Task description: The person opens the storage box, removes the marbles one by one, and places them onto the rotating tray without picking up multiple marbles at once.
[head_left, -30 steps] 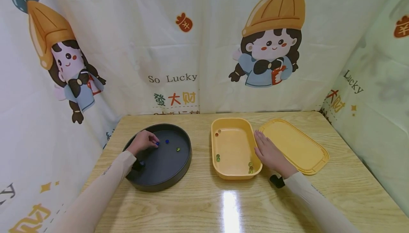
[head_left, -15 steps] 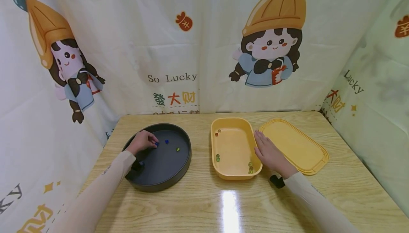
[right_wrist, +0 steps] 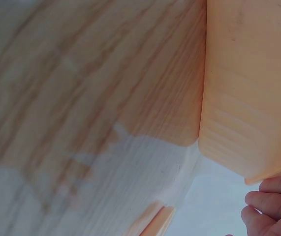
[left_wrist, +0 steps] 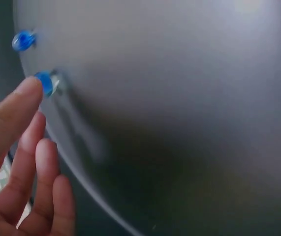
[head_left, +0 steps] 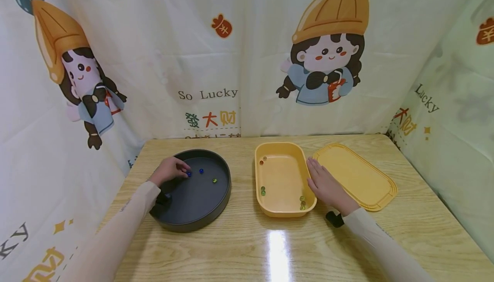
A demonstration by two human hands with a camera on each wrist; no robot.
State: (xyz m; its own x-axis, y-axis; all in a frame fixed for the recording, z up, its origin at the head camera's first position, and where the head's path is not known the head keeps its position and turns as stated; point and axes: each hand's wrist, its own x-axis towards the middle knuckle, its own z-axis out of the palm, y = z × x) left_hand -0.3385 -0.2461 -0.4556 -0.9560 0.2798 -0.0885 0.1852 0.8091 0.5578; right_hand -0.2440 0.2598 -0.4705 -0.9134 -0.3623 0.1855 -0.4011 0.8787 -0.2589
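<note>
In the head view, my left hand [head_left: 171, 170] reaches over the rim of a round dark tray [head_left: 193, 213], with a blue marble [head_left: 188, 174] at the tips of its thumb and index finger. The left wrist view shows the thumb [left_wrist: 24, 93] against this marble, and the other fingers loosely bent below. A second blue marble [head_left: 201, 171] and a yellow-green marble [head_left: 214, 180] lie apart in the tray. My right hand [head_left: 328, 185] rests with straight fingers along the right side of a yellow box [head_left: 283, 213], its fingertips at the rim.
Several small marbles lie in the box, including green marbles [head_left: 263, 191] near its left wall and a reddish marble [head_left: 261, 162] farther back. A flat yellow lid [head_left: 359, 177] lies on the wooden table [head_left: 231, 252] to the right. A printed curtain [head_left: 262, 59] hangs behind.
My left hand and forearm shift slightly left, and the blue marble at its fingertips moves very slightly with them. The right hand stays against the box.
</note>
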